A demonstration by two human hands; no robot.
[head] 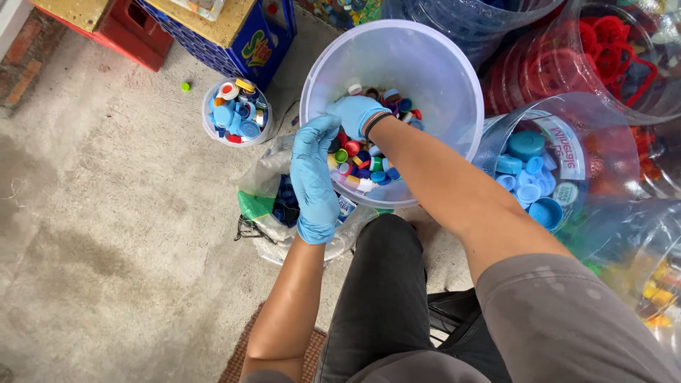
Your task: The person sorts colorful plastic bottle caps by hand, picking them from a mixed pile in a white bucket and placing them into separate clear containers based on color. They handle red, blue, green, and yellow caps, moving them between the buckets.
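Observation:
A large white translucent bucket (454, 78) stands in front of me with several mixed bottle caps (369, 167) in red, blue, green and white at its bottom. My right hand (355, 113), in a blue glove with a dark wristband, reaches down inside it among the caps; whether it holds any is hidden. My left hand (313, 181), also gloved in blue, rests over the bucket's near left rim, fingers curled at the edge.
A small white tub (207, 124) of caps sits to the left on the concrete floor, near a blue crate (248, 46) and a red crate (138, 32). A plastic bag (266, 188) lies under my left hand. Clear containers of blue caps (567, 142) and red rings (603, 50) stand right.

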